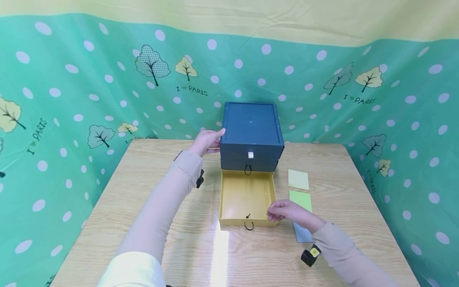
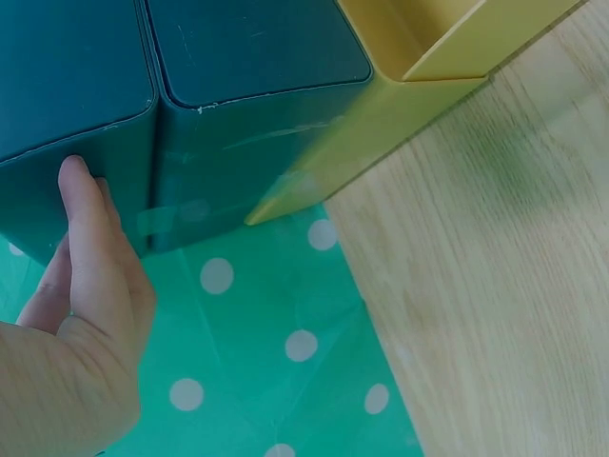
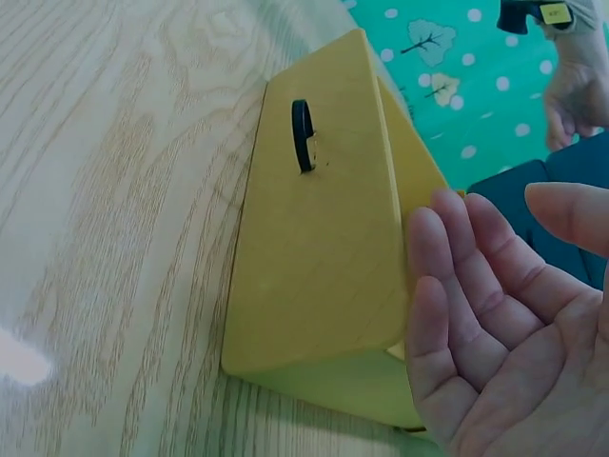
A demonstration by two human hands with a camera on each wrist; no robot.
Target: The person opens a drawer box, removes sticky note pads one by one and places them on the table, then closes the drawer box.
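A dark blue drawer box [image 1: 252, 123] stands at the back of the table, with a white knob [image 1: 250, 155] on its upper front. Below it, a yellow drawer [image 1: 247, 195] is pulled far out, and no contents show inside. A black loop handle [image 3: 303, 138] sits on that drawer's front. My left hand [image 1: 208, 142] rests against the blue box's left side, fingers extended along it. At the yellow drawer's front right corner is my right hand [image 1: 287, 211], palm facing the drawer and fingers loosely bent, with fingertips [image 3: 428, 238] right by the rim.
To the right of the drawer, a pale yellow paper [image 1: 298, 179], a green paper [image 1: 303, 198] and a blue paper [image 1: 303, 234] lie in a column on the wooden table [image 1: 150, 207]. A green dotted curtain [image 1: 143, 103] hangs right behind the box.
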